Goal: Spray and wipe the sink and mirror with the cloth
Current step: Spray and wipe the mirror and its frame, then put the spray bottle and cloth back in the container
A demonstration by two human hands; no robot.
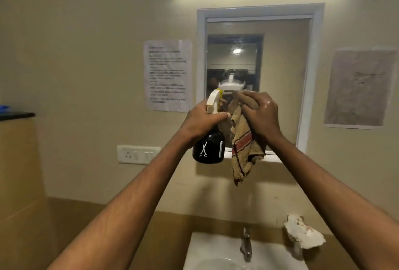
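My left hand grips the neck of a black spray bottle with a white trigger head, held up in front of the lower left part of the mirror. Its nozzle points toward the glass. My right hand grips a tan cloth with red stripes and holds it against the mirror's lower middle. Most of the cloth hangs down below the white mirror frame. The white sink lies below, at the bottom of the view.
A metal tap stands at the sink's back. A broken white holder sticks out of the wall right of it. Paper notices hang on both sides of the mirror. A socket panel sits low left. A dark shelf juts out far left.
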